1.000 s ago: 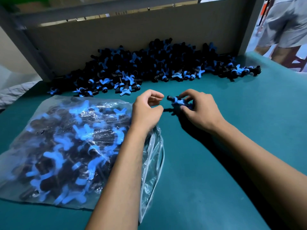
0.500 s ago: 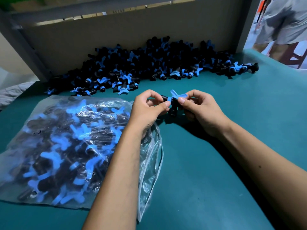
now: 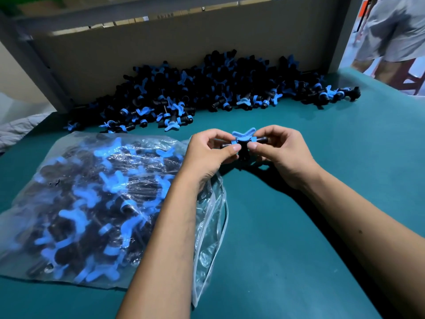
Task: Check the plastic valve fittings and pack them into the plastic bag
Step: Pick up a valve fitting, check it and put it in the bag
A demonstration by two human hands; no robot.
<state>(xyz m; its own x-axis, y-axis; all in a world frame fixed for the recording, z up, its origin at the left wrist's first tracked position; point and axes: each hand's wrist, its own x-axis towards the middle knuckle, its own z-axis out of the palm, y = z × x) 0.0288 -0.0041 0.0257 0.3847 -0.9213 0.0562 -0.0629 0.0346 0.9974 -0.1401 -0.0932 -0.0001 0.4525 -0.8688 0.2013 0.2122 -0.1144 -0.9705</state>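
Both hands met above the middle of the green table [image 3: 322, 203], holding one valve fitting [image 3: 244, 142] between them. The left hand [image 3: 210, 153] had its fingers curled and pinched the fitting's black left stub between thumb and forefinger; the right hand [image 3: 279, 153] did the same on the right stub, thumb in front and fingers curved over the top. The fitting's blue butterfly handle stood upward between the two hands, and its black body hung just below the thumbs, clear of the table. A clear plastic bag [image 3: 96, 203], already holding many black and blue fittings, lay flat toward the table's near left corner, its open mouth on the right side under the left forearm. A long pile of loose fittings [image 3: 207, 93] ran along the table's far edge against a grey-brown cardboard board [image 3: 161, 49] that stood upright there. Beyond the table's far right corner a person in grey shorts [image 3: 395, 35] stood, only partly in view.
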